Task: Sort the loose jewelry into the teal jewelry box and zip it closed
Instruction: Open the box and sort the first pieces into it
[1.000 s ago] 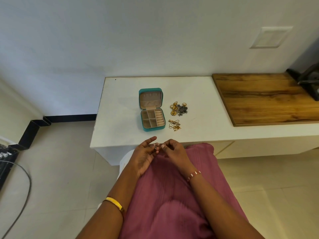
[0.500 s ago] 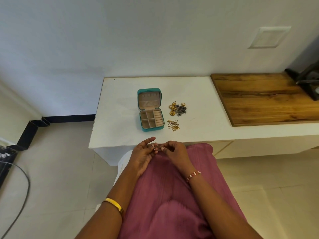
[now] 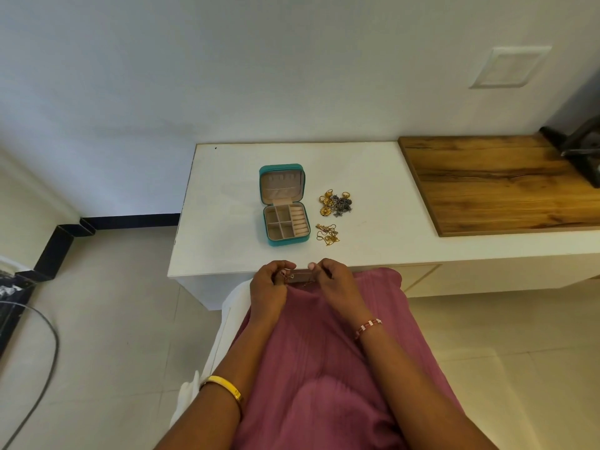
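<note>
The teal jewelry box (image 3: pixel 285 240) lies open on the white counter (image 3: pixel 224 206), lid back, its beige compartments showing. To its right sits a heap of gold and grey pieces (image 3: pixel 336 203), and nearer me a small tangle of gold chain (image 3: pixel 328 234). Over my lap, just below the counter's front edge, my left hand (image 3: pixel 269 287) and my right hand (image 3: pixel 334 282) both pinch a thin chain with a small pendant (image 3: pixel 291 277) stretched between them.
A wooden board (image 3: pixel 496 183) covers the counter's right part, with a dark object (image 3: pixel 581 151) at its far right end. A wall stands right behind the counter. A black cable (image 3: pixel 42 362) lies on the tiled floor at the left.
My hands have drawn slightly apart and their fingers have curled in. A fine chain with a pendant now shows stretched between them, where before they met around one small piece.
</note>
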Motion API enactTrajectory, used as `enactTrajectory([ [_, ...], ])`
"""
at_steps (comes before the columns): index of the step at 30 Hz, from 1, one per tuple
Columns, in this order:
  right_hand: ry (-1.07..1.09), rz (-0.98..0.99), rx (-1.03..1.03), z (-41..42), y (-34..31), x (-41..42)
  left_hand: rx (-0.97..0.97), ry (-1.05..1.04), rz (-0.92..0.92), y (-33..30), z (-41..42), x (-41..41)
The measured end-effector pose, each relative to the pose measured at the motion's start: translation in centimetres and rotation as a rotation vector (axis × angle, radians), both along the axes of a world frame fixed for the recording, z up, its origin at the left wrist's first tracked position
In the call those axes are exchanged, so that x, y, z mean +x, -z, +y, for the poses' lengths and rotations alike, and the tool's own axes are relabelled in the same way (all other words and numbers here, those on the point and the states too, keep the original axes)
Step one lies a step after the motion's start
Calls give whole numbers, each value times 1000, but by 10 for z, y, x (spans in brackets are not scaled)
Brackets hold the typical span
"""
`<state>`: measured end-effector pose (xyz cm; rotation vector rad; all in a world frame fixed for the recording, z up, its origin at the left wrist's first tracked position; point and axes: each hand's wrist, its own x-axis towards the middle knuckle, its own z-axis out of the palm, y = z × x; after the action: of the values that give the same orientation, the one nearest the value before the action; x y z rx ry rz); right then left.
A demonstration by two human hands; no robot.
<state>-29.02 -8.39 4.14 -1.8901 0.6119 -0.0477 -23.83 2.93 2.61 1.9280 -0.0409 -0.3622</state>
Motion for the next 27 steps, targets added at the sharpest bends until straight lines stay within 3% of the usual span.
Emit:
enactTrajectory([
  [4, 93, 5, 279, 3, -5, 0, -9, 45, 10, 2, 1, 1],
  [8, 171, -21, 429, 3, -11, 1, -50, 29, 55, 2, 3, 3],
  [14, 359, -145, 591, -16, -14, 2, -158, -160, 178, 7, 7, 12],
  [18, 498, -243, 767, -35, -17, 1, -338, -267, 326, 5, 9, 17],
  [24, 609, -312, 1029, -66, -11, 5, -506, -413, 461, -1, 8, 25],
  [27, 618, -331, 1062, -75, -7, 12, -519, -452, 493, -4, 7, 31],
])
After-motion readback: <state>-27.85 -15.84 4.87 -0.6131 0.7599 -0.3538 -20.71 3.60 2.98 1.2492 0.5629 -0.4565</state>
